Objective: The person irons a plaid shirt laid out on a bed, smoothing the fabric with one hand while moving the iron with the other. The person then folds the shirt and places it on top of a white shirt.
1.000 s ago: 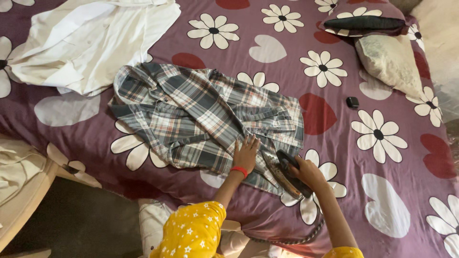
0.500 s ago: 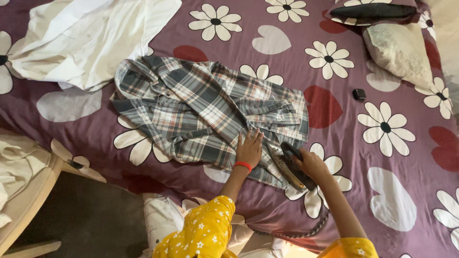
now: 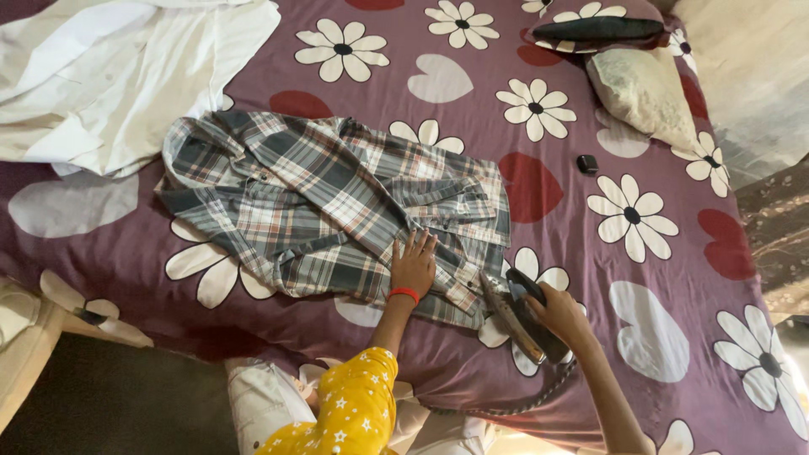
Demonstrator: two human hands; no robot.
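Head view, looking down on the bed [image 3: 590, 253], its purple cover printed with daisies and hearts. The left hand [image 3: 412, 264] lies flat on the plaid shirt [image 3: 329, 211], fingers spread and pressing the cloth down close to the near edge of the bed. The right hand [image 3: 558, 312] is wrapped tight around the dark handle of the iron [image 3: 516, 313], which sits tilted just off the shirt's lower right hem, on the cover itself. Its braided cord [image 3: 514, 403] trails over the near edge.

The risk, as I judge it: the soleplate stands close to those spread fingers, so a quick sweep leftward could catch them. A tug on the dangling cord could also jerk the iron off line, and a pause on the cover might scorch it.

The shirt itself lies in the middle of the bed, toward the near edge: grey, white and rust check, collar to the left, rumpled, one sleeve folded across the front. A white garment [image 3: 126, 76] lies at the far left corner, pillows [image 3: 640, 84] at the far right, and a small black object [image 3: 586, 163] near them.
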